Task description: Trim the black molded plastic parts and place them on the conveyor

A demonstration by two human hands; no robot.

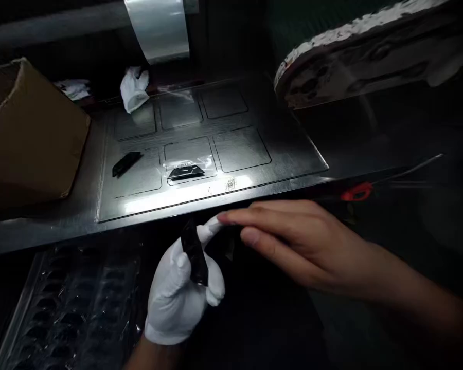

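Head view: our left hand [181, 293], in a white glove [167, 321], pinches a black part [195, 253] between thumb and fingers, just off the counter's [77, 222] front edge. Our right hand [301, 241] is bare, fingers stretched straight; one fingertip meets the glove's fingertip, though touching we cannot tell. On the plate [289, 149], a second part [126, 163] and a third part [185, 172] have room between them, and a strip of plate separates both from its front edge.
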